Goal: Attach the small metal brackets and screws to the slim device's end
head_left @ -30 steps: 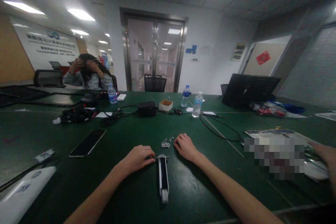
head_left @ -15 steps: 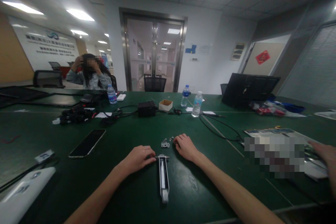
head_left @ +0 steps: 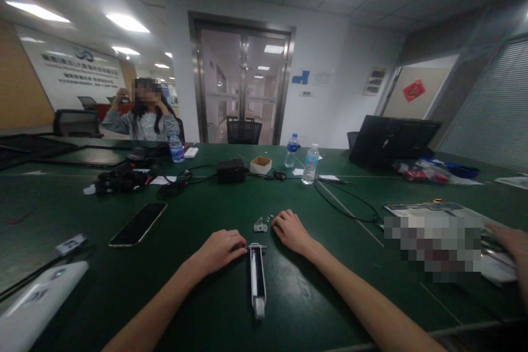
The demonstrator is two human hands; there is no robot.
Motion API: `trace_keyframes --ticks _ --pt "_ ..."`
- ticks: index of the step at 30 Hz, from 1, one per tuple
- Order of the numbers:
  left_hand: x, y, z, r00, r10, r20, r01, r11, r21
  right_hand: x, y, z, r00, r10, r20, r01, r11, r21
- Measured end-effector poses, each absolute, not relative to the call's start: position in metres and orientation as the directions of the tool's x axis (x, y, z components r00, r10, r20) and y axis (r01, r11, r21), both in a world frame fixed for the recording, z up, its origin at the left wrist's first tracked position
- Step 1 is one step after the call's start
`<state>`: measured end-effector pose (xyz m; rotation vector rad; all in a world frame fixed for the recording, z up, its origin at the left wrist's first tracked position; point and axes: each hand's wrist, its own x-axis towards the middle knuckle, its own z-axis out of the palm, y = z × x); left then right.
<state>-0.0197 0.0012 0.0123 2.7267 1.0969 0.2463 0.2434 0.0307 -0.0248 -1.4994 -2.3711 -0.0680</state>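
A long grey metal part with a dark slot (head_left: 257, 278) lies on the green table (head_left: 214, 297), pointing toward me. My left hand (head_left: 218, 250) rests palm down beside its far end, fingers curled and touching that end. My right hand (head_left: 292, 229) lies palm down just right of it, fingers bent, fingertips close to a small metal bracket (head_left: 259, 226) and a few tiny loose screws or nuts (head_left: 269, 218). Nothing is lifted off the table.
A dark phone (head_left: 138, 224) lies to the left, a white device (head_left: 37, 305) at the near left. Cables, a black box (head_left: 231, 171), a small carton (head_left: 260, 165) and water bottles (head_left: 310, 164) stand farther back. Another person's hand (head_left: 509, 242) is at the right edge. A seated person (head_left: 144, 113) is across the table.
My hands have barely moved; the left fingers crept slightly toward the metal part's end. The seated person across the table sat up and shifted their arms.
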Motion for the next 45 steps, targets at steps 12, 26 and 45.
trace_keyframes --ticks 12,26,45 --pt "-0.020 0.000 0.013 0.699 0.710 0.079 0.679 -0.695 0.237 0.238 0.028 -0.023 -0.417 0.829 0.373 0.836 0.511 -0.201" --pt "-0.011 -0.009 0.011 0.709 0.570 0.415 0.579 -0.807 0.120 0.196 -0.018 -0.005 -0.445 0.799 0.405 0.391 0.580 -0.715" --pt "-0.009 -0.008 0.001 0.640 0.420 0.644 0.476 -0.874 0.097 0.186 -0.021 -0.008 -0.351 0.861 0.368 0.139 0.437 -0.889"
